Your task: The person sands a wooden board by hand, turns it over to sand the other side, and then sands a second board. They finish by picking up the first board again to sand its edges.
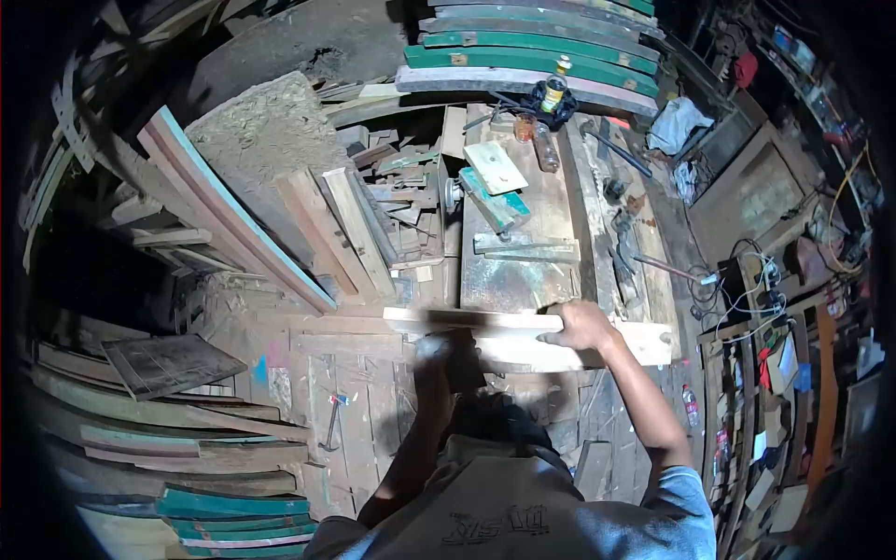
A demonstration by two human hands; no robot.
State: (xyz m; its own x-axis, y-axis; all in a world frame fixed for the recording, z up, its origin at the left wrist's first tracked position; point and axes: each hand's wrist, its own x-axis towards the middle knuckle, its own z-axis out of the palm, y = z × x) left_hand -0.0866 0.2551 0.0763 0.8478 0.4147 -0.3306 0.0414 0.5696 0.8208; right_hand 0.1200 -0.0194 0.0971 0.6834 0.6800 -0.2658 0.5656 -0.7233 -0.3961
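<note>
A narrow pale wooden strip [523, 320] lies crosswise in front of me at the bench edge. My right hand [583, 325] is closed round its right end, above a wider pale plank [639, 343] that reaches further right. My left hand [431, 353] is dark and blurred, just below the strip's left part. Beside it is a dark, block-like shape [464, 359] that I cannot make out, and the left fingers do not show clearly. A dark smear covers the middle of the strip.
On the workbench [504, 285] lie short wood offcuts [527, 247], a green-painted block [495, 201] and a bottle [546, 149]. Planks lean at the left, green boards [532, 61] are stacked behind. A hammer [332, 422] lies lower left; cables [761, 280] hang at right.
</note>
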